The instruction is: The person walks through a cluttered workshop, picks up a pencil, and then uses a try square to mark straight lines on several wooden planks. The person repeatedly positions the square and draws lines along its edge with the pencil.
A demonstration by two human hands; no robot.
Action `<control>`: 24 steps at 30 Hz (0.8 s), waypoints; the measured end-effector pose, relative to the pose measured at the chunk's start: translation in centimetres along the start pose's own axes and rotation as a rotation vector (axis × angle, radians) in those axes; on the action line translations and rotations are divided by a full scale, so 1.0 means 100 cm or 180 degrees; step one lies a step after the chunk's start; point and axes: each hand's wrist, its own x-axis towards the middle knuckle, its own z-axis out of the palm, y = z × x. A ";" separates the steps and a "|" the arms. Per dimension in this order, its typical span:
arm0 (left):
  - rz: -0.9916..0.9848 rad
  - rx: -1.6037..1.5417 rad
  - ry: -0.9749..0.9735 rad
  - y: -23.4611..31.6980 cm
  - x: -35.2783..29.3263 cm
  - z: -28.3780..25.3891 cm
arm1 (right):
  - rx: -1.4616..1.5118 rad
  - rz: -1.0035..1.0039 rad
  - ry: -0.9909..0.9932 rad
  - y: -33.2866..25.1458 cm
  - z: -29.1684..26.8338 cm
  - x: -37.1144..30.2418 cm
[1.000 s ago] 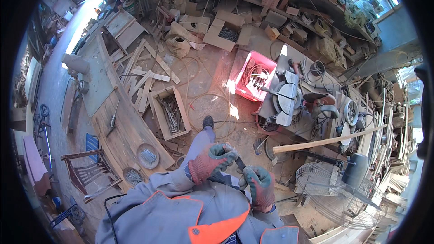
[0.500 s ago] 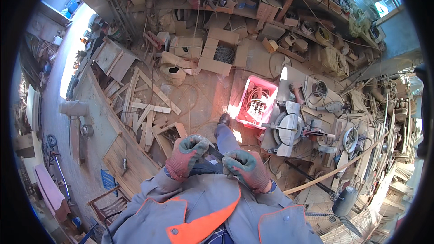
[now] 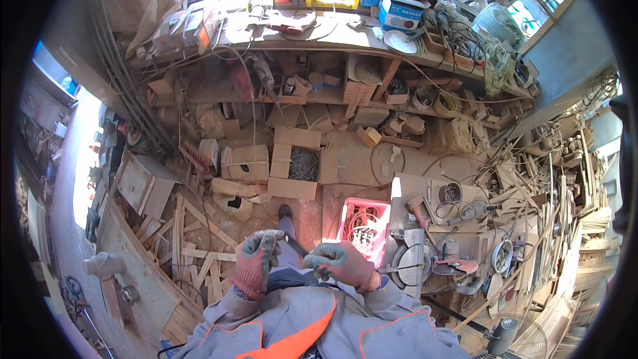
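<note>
Both my hands wear red work gloves with worn grey-green coating on the fingers. My left hand (image 3: 257, 260) is closed, fingertips pinched together in front of my chest. Level with it, my right hand (image 3: 340, 263) is closed too, its fingers pointing left. A short dark flat strip (image 3: 296, 246) spans the gap between the two sets of fingertips, slanting down to the right. Its exact kind is too small to make out, and its ends are hidden by the gloves.
A pink crate (image 3: 365, 231) with cables stands ahead on the right, beside a miter saw (image 3: 407, 262). An open cardboard box (image 3: 292, 189) sits farther off. Scrap boards (image 3: 199, 252) litter the left floor. A cluttered workbench (image 3: 319, 36) runs along the back; a fan (image 3: 505, 336) stands near right.
The view has tilted up, bringing the bench top into sight. My hands have spread slightly apart, and the left one has turned more upright. The dark strip stays between them.
</note>
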 end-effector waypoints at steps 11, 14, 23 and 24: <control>0.0234 0.0232 -0.0557 0.126 0.186 0.019 | 0.2398 0.0558 0.2459 0.037 -0.158 0.177; 0.0009 0.0112 -0.0325 0.135 0.216 0.027 | 0.2484 0.0379 0.2376 0.038 -0.210 0.208; 0.0162 -0.0058 0.0831 0.145 0.256 0.065 | 0.2436 0.0463 0.1371 -0.018 -0.433 0.406; 0.0163 -0.0121 0.0949 0.143 0.256 0.072 | 0.2542 0.0498 0.1384 -0.032 -0.456 0.435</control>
